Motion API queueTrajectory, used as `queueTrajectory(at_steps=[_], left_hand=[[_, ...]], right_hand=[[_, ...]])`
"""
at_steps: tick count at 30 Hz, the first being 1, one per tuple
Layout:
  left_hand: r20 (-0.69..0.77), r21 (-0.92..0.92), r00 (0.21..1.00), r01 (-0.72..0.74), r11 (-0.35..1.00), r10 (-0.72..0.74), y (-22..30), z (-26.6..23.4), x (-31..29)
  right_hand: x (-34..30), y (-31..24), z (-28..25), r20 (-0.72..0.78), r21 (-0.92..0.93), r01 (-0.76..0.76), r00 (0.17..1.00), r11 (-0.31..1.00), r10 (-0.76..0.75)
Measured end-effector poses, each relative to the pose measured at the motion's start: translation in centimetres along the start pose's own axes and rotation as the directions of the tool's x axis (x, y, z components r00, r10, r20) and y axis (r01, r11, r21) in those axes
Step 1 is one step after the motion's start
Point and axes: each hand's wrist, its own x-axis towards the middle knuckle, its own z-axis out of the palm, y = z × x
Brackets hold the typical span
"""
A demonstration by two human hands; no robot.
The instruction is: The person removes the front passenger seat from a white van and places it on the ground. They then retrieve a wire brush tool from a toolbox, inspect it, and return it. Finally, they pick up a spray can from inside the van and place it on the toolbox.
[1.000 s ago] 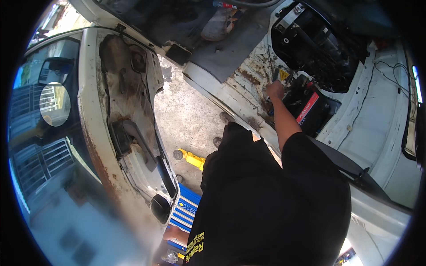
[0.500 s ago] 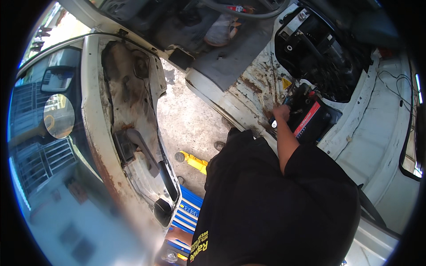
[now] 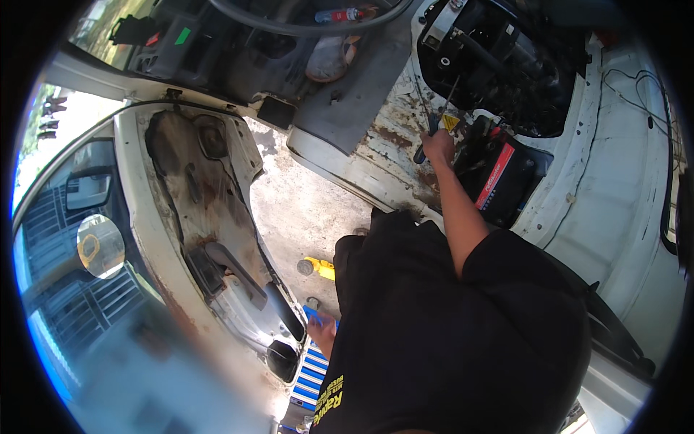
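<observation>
My right hand is closed round the dark handle of a screwdriver. Its thin shaft points up toward the open engine bay. Below the hand is bare, scraped white metal with rust patches. Just to the right sits a black battery with a red label strip. My left hand is low on the left, between the open door and my body, at the blue tool chest. Its fingers are partly bent beside a blue patch; whether they hold anything is unclear.
A rusty white vehicle door stands open on the left. A yellow tool or jack part lies on the concrete floor. Ahead are the steering wheel, a spray can and a grey floor mat.
My right hand has moved away from the battery's side, forward over the scraped metal, bringing the screwdriver's shaft into sight. My left hand has come forward along the tool chest. The view has shifted.
</observation>
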Motion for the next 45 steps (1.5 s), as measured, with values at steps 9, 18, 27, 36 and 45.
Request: queueTrajectory(at_steps=[9, 18, 27, 36, 45], left_hand=[[0.808, 0.581, 0.585, -0.767, -0.273, 0.074, -7.7, 47.8, 6.7], [0.92, -0.113, 0.102, -0.856, -0.505, -0.379, -16.6, 82.7, 28.1], [0.785, -0.618, -0.258, -0.394, -0.68, -0.564, -23.7, 107.7, 49.7], [0.89, -0.409, 0.143, -0.171, -0.897, -0.433, -29.6, 105.6, 52.5], [0.925, -0.376, -0.329, -0.716, -0.589, -0.19, -20.9, 93.9, 40.6]], right_hand=[[1.0, -5.0, 5.1, -0.003, 0.067, 0.112, 0.994, 0.991, -0.112], [0.6, -3.4, 7.0, -0.107, 0.197, -0.001, 0.994, 0.98, 0.022], [1.8, -2.9, 7.8, -0.001, 0.273, -0.158, 0.986, 0.949, 0.165], [2.8, -4.7, 5.9, 0.203, 0.172, -0.275, 0.95, 0.946, 0.239], [2.7, -4.2, 6.0, 0.166, 0.268, -0.176, 0.977, 0.947, 0.134]])
